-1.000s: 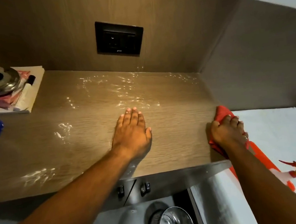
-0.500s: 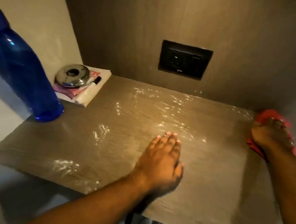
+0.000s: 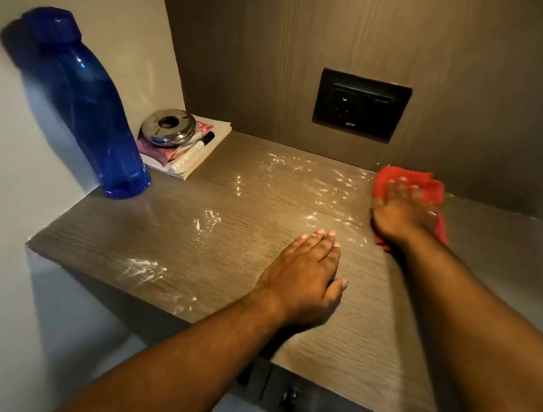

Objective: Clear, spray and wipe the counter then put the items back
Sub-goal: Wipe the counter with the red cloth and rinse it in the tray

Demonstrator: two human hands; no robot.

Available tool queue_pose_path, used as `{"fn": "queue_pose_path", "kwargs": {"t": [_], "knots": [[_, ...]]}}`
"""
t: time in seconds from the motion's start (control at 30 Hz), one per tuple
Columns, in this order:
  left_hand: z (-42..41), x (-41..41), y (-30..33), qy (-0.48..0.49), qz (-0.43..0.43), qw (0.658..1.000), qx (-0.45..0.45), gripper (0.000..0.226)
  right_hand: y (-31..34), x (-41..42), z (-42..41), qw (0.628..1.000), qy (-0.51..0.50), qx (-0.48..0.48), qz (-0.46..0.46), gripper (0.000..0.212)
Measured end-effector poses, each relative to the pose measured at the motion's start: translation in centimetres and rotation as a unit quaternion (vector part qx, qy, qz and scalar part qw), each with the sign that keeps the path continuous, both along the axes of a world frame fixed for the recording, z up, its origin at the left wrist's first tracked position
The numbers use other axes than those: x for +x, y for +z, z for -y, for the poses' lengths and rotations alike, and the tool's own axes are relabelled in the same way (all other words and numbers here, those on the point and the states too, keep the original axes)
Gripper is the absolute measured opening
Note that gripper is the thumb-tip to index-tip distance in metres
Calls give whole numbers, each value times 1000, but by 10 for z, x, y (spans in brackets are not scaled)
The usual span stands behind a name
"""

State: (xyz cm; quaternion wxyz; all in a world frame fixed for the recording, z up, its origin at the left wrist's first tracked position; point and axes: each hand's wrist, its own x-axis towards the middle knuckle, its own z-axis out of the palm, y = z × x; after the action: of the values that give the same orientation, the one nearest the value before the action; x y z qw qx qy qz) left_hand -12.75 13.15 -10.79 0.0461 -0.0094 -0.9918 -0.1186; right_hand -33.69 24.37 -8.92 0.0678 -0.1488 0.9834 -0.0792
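Note:
The wooden counter [image 3: 228, 253] glistens with patches of spray across its middle and back. My right hand [image 3: 399, 213] presses a red cloth [image 3: 409, 184] flat on the counter near the back wall, its fingers blurred. My left hand [image 3: 304, 281] lies flat and open on the counter's front part, holding nothing. A tall blue bottle [image 3: 89, 119] stands upright at the back left corner. Beside it a round steel lid [image 3: 168, 127] rests on a stack of folded paper, a pink packet and a marker [image 3: 186, 148].
A black wall socket [image 3: 362, 104] sits in the wooden back panel just above the counter. A white wall bounds the left side. Below the counter's front edge a drawer with small black latches [image 3: 288, 399] shows.
My right hand with the red cloth has moved left from the counter's right edge toward the wet middle. The view has swung left and closer. My left hand stays planted.

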Motion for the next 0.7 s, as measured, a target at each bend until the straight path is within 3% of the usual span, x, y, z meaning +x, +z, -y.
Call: {"fn": "queue_pose_path", "kwargs": {"t": [0.13,0.23,0.43,0.53,0.7], "knots": [[6,4,4,163,-54,985,5,68,1,34,11,989,146,0,-6,59],[10,1,5,231,0,973,31,74,-5,49,-44,985,171,-1,-13,58],[58,10,13,179,80,981,-11,92,-11,7,-112,998,-64,16,8,65],[78,24,10,163,88,982,-33,93,-11,-18,-75,981,-194,-5,9,69],[78,27,-2,170,42,984,-22,87,-8,-50,5,937,-320,-113,82,83]]}}
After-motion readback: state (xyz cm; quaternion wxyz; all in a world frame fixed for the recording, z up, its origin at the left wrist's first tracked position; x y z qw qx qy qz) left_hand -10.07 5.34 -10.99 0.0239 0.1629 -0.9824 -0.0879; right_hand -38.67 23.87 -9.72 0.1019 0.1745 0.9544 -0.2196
